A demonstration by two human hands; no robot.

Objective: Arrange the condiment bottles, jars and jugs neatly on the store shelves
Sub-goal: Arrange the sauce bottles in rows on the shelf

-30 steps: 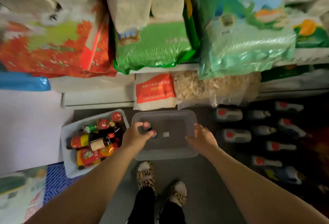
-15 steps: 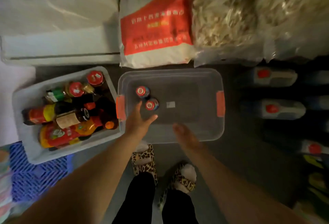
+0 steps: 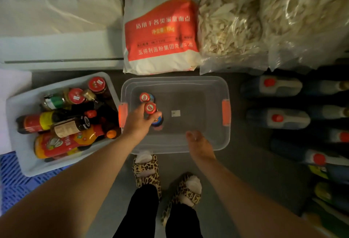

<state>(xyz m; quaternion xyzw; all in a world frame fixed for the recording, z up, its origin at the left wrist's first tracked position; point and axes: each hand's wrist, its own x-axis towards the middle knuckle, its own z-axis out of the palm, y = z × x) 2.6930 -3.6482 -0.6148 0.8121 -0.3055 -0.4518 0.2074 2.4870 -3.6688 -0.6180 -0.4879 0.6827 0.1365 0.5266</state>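
two red-capped bottles [image 3: 150, 108] upright in clear bin [image 3: 217, 86].

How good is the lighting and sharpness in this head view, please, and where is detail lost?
Head view: dim overall, the jugs at right sinking into shadow; the left hand gripping a red-capped bottle is fairly sharp, the right hand slightly blurred; glare on the clear bags; wide-angle bending toward the edges.

The storage bin [image 3: 175, 143] at centre was clear, smooth plastic with matt orange clips [image 3: 226, 112]. The jar cap [image 3: 150, 108] shone like glossy red metal. At nine o'clock, a grey plastic tub [image 3: 17, 139] held glossy-labelled bottles [image 3: 62, 141]. At twelve, the flour sack [image 3: 160, 30] looked matt and woven; the bags [image 3: 232, 20] beside it were crinkled, shiny film.
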